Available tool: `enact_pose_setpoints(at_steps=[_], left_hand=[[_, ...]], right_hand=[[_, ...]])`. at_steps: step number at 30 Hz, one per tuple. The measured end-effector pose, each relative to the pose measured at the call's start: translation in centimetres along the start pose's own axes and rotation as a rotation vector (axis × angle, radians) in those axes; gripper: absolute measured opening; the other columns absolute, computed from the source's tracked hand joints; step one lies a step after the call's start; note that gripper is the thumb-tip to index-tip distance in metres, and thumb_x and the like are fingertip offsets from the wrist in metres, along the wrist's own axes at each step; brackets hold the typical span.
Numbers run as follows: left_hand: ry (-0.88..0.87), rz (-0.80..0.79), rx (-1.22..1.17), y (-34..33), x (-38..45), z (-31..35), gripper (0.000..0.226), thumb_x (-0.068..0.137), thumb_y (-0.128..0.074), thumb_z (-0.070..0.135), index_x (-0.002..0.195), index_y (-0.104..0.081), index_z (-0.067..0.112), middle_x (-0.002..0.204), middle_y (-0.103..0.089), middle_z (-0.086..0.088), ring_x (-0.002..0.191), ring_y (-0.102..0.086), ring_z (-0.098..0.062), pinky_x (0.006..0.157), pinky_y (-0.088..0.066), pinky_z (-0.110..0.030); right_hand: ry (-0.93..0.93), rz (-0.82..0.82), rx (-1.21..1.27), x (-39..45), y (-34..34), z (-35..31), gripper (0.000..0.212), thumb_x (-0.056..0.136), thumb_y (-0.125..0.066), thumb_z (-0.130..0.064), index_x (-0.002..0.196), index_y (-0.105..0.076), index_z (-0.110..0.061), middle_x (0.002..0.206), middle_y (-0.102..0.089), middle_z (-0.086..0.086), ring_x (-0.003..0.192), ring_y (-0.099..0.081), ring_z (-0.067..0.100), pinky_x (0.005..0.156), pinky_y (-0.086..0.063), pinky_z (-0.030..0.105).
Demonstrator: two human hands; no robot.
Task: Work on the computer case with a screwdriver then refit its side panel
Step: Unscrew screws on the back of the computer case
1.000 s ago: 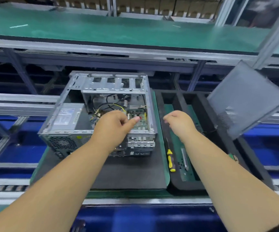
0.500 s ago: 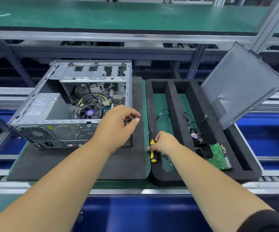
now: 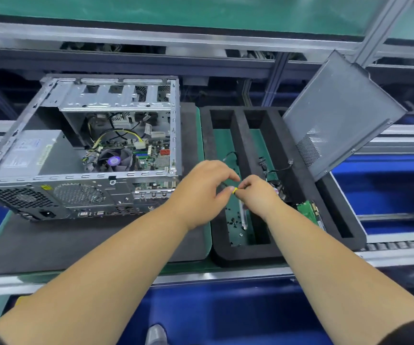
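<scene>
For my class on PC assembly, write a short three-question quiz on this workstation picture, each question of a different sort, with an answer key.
1. True or false: the side panel is already fitted on the computer case.
2. Which hand grips the screwdriver by its yellow handle? A) left hand B) right hand C) neither
3. Fill in: the side panel leans at the far right end of the black foam ____.

Key
1. False: the case stands open, with the panel leaning apart from it.
2. B; the left hand's fingertips meet the shaft end.
3. tray
</scene>
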State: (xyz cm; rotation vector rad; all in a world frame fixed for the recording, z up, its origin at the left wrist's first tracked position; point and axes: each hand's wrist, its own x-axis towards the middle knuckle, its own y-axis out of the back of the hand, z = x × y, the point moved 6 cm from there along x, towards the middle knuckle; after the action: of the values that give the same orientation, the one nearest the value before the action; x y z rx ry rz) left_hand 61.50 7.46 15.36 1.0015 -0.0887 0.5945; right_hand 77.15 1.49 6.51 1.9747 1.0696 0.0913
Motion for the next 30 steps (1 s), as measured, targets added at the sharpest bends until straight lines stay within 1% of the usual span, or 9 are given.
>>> enact_pose_setpoints(at_steps=[2,6,8,11,13,15,20,25,30], left_hand=[[0.016,-0.039,-0.018,-1.9,0.3,-0.5,0.02,0.092,-0.06,0.024,0.111,-0.065,0.025,0.111,-0.062,0.012,0.111,-0.052,-0.013,0.101,-0.041,-0.033],[0.141,-0.129,-0.082,-6.1,0.0,-3.0,0.022,0.093,-0.059,0.024,0.114,-0.063,0.029,0.112,-0.059,0.012,0.112,-0.051,-0.012,0.1,-0.041,-0.031],[0.241,-0.153,-0.116,-7.9,-0.5,-4.7,0.025,0.092,-0.06,0.023,0.116,-0.063,0.028,0.112,-0.058,0.011,0.108,-0.053,-0.011,0.097,-0.042,-0.028],[0.4,-0.17,-0.181,-10.3,-1.5,-6.9,0.025,0.092,-0.06,0.022,0.116,-0.063,0.028,0.108,-0.054,0.012,0.098,-0.054,-0.005,0.092,-0.042,-0.023],[0.454,-0.178,-0.199,-11.5,-2.0,-7.7,0.024,0.092,-0.06,0.019,0.114,-0.064,0.028,0.107,-0.054,0.013,0.096,-0.054,-0.004,0.091,-0.043,-0.023],[0.448,-0.174,-0.177,-12.2,-2.1,-8.0,0.023,0.091,-0.061,0.017,0.11,-0.064,0.028,0.107,-0.056,0.012,0.096,-0.054,-0.005,0.09,-0.043,-0.023],[0.423,-0.125,-0.162,-12.5,-2.1,-8.2,0.023,0.088,-0.062,0.014,0.103,-0.064,0.031,0.102,-0.055,0.015,0.092,-0.054,-0.002,0.088,-0.043,-0.022],[0.4,-0.129,-0.173,-12.6,-2.3,-8.4,0.023,0.087,-0.063,0.013,0.102,-0.064,0.031,0.099,-0.053,0.017,0.092,-0.053,0.0,0.088,-0.043,-0.021],[0.4,-0.141,-0.206,-12.4,-2.3,-8.5,0.024,0.088,-0.062,0.013,0.103,-0.064,0.032,0.1,-0.053,0.019,0.095,-0.052,0.0,0.089,-0.042,-0.02]], right_hand=[[-0.002,0.061,-0.03,0.0,1.0,0.8,0.022,0.083,-0.069,-0.039,0.094,-0.057,-0.024,0.083,-0.063,-0.004,0.074,-0.061,0.014,0.061,-0.046,0.031],[-0.022,0.163,0.006,-0.6,2.4,2.7,0.018,0.076,-0.073,-0.032,0.084,-0.058,-0.027,0.073,-0.062,-0.007,0.071,-0.06,0.014,0.065,-0.049,0.031],[-0.022,0.2,0.052,-1.2,2.6,3.8,0.019,0.073,-0.077,-0.032,0.079,-0.06,-0.027,0.074,-0.062,-0.007,0.069,-0.058,0.013,0.064,-0.049,0.031],[-0.014,0.202,0.077,-1.8,2.7,5.2,0.017,0.074,-0.08,-0.029,0.077,-0.063,-0.029,0.08,-0.063,-0.006,0.074,-0.06,0.015,0.063,-0.05,0.03],[-0.006,0.18,0.101,-2.1,2.5,6.1,0.014,0.076,-0.079,-0.025,0.081,-0.067,-0.028,0.081,-0.061,-0.01,0.077,-0.057,0.012,0.062,-0.047,0.023],[-0.001,0.168,0.108,-2.5,2.2,6.7,0.013,0.079,-0.079,-0.023,0.086,-0.068,-0.027,0.079,-0.058,-0.013,0.077,-0.053,0.006,0.06,-0.039,0.014],[0.017,0.135,0.043,-2.6,1.3,7.0,0.012,0.082,-0.075,-0.02,0.083,-0.065,-0.026,0.076,-0.064,-0.012,0.07,-0.057,0.003,0.057,-0.045,0.019],[0.068,0.093,-0.091,-2.5,0.5,6.3,0.008,0.085,-0.072,-0.017,0.089,-0.065,-0.017,0.089,-0.063,0.001,0.077,-0.059,0.018,0.064,-0.048,0.029],[0.094,0.074,-0.144,-2.5,0.0,6.0,0.008,0.087,-0.07,-0.015,0.093,-0.065,-0.013,0.096,-0.062,0.006,0.084,-0.06,0.024,0.068,-0.047,0.03]])
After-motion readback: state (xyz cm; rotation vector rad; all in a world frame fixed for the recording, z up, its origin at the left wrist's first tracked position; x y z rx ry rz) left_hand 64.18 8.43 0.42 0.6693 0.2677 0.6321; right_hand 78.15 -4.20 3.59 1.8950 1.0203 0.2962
